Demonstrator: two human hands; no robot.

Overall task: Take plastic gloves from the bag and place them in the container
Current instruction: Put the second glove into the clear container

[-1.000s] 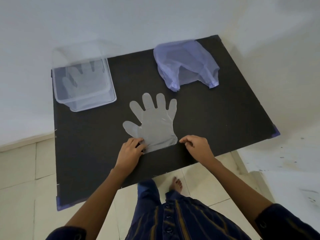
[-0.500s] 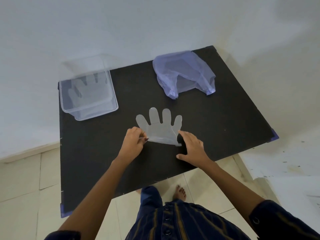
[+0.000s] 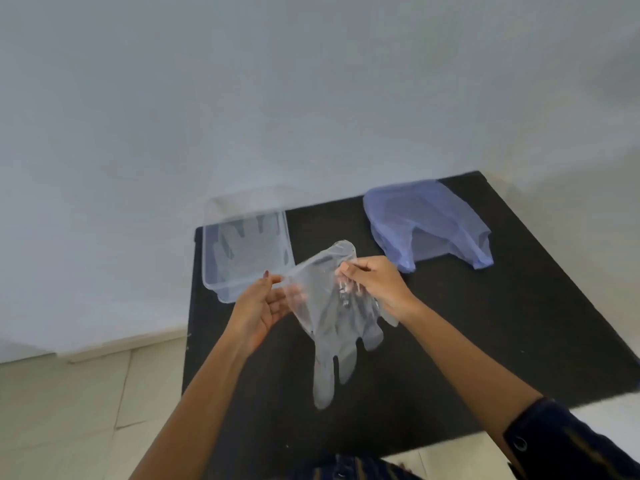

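Fingertips of our right hand (image 3: 375, 289) pinch the cuff edge of a clear plastic glove (image 3: 330, 317), thumb and forefinger closed on the film near its upper rim. Our left hand (image 3: 261, 308) faces palm-up at about nine o'clock from the glove, its fingers loosely together, with the thumb and fingertips touching the film's left edge; whether they truly grip it we cannot tell, since the film blurs there. The glove hangs in the air above the black board (image 3: 485, 323), cuff uppermost and its fingers dangling toward six o'clock.

At roughly eleven o'clock from our hands sits the clear container (image 3: 221, 289), just beside the left hand, and through its walls we make out at least one glove lying inside it. At about one o'clock, well apart from the container, lies the pale purple bag (image 3: 429, 230), flattened on the board; we cannot see whether anything remains in it.

We judge the task partly done: one glove appears stored, and this one is out of the bag but not yet placed. What is left is to carry it across to the container, let it go inside, and then check the bag for more.
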